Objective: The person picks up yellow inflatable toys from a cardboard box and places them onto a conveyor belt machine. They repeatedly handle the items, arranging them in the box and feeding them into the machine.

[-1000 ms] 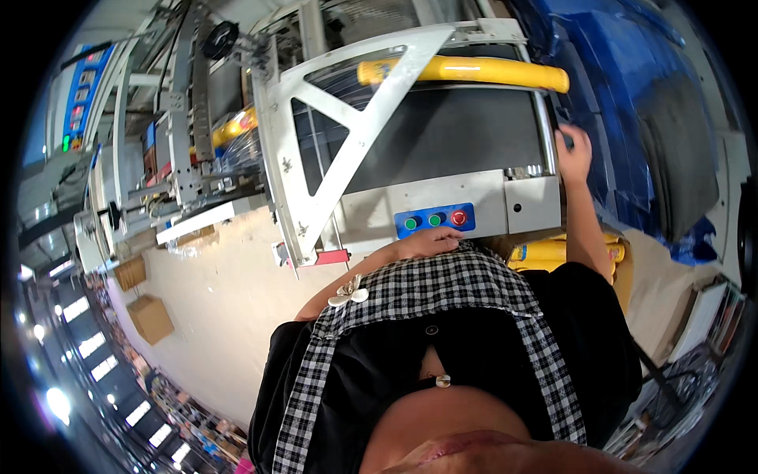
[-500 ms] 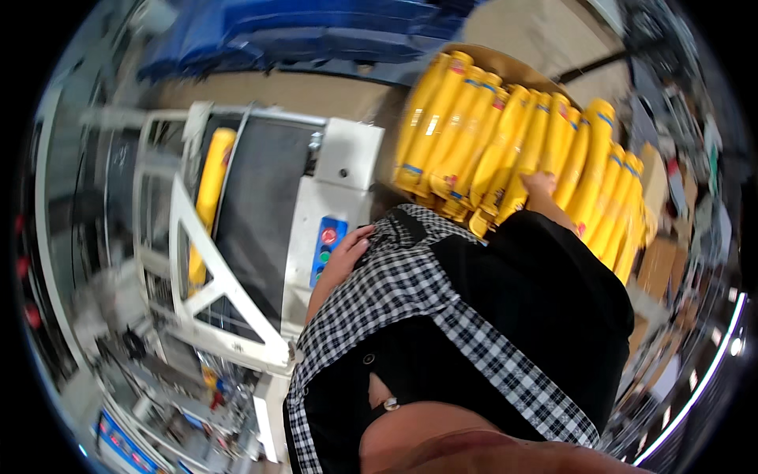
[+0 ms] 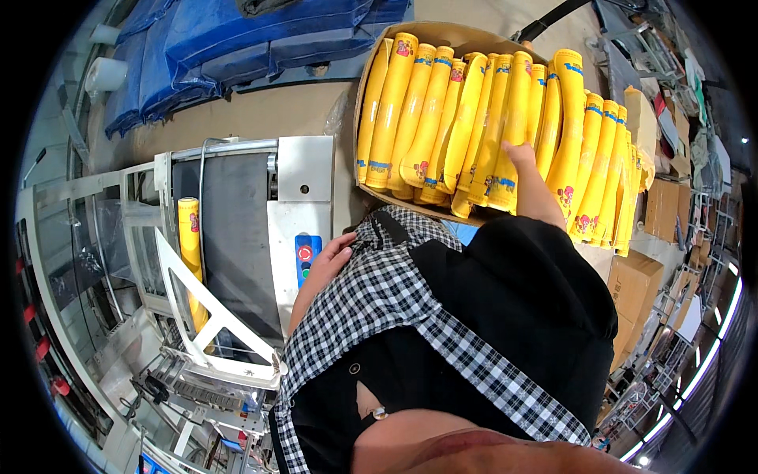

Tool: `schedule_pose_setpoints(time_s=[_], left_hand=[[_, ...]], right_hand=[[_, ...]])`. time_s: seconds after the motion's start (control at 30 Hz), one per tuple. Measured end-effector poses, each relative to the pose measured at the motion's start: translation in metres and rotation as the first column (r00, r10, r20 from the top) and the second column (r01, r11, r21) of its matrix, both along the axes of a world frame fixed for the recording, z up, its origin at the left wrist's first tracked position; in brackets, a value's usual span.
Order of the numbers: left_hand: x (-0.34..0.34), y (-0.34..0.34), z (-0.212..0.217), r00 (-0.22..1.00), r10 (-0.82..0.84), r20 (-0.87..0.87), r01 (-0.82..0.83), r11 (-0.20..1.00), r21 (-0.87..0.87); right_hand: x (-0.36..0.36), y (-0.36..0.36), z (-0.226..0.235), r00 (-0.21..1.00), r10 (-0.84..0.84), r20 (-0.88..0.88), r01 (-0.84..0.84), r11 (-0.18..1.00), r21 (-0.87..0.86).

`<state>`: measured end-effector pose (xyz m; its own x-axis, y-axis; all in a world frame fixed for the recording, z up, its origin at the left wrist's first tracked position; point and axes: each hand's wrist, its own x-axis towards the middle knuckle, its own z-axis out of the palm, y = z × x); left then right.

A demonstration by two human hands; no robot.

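A cardboard box point(image 3: 365, 85) ahead and to the right holds many yellow plastic-wrapped rolls point(image 3: 387, 118), packed side by side and leaning. My right hand point(image 3: 519, 154) reaches over the near side of the box, its fingers closed around one yellow roll point(image 3: 516, 99) in the middle of the row. Part of the grip is hidden behind the hand. My left hand point(image 3: 335, 253) lies against my black-and-white checked apron point(image 3: 395, 272), fingers stretched out and holding nothing. It is close to a blue control panel point(image 3: 308, 259) with a red button and a green button.
On the left stands a white-framed machine with a dark conveyor belt point(image 3: 241, 213). A single yellow roll point(image 3: 189, 245) lies along the belt's far-left edge, behind a white triangular bracket point(image 3: 213, 304). Blue-covered stacks point(image 3: 229, 47) lie beyond. Cardboard cartons point(image 3: 636, 292) stand at right.
My view has shifted, so the box and machine sit differently in the picture and look sharper. My right hand stays on the roll; my left hand stays at the apron.
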<state>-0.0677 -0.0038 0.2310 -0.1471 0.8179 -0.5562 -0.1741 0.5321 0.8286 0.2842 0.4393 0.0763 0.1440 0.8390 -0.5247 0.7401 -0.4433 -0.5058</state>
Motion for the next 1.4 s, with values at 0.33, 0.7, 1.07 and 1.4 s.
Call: schedule_pose_setpoints(time_s=[0.33, 0.7, 1.07, 1.4], left_hand=[[-0.011, 0.002, 0.009, 0.966, 0.251, 0.063, -0.259, 0.945, 0.201], [-0.024, -0.016, 0.075, 0.493, 0.571, -0.656, -0.407, 0.818, 0.406], [-0.025, -0.065, 0.049, 0.515, 0.388, -0.764, -0.390, 0.900, 0.194], [-0.018, -0.066, 0.034, 0.641, 0.260, -0.723, -0.316, 0.947, 0.061]], right_hand=[[-0.158, -0.121, 0.124, 0.162, -0.065, -0.985, -0.277, 0.955, -0.109], [-0.328, -0.257, 0.164, -0.082, 0.668, -0.739, -0.801, 0.398, 0.448], [-0.406, -0.228, 0.257, -0.470, 0.610, 0.638, -0.388, -0.792, 0.471], [-0.395, -0.213, 0.186, -0.663, 0.636, 0.396, -0.457, -0.762, 0.458]])
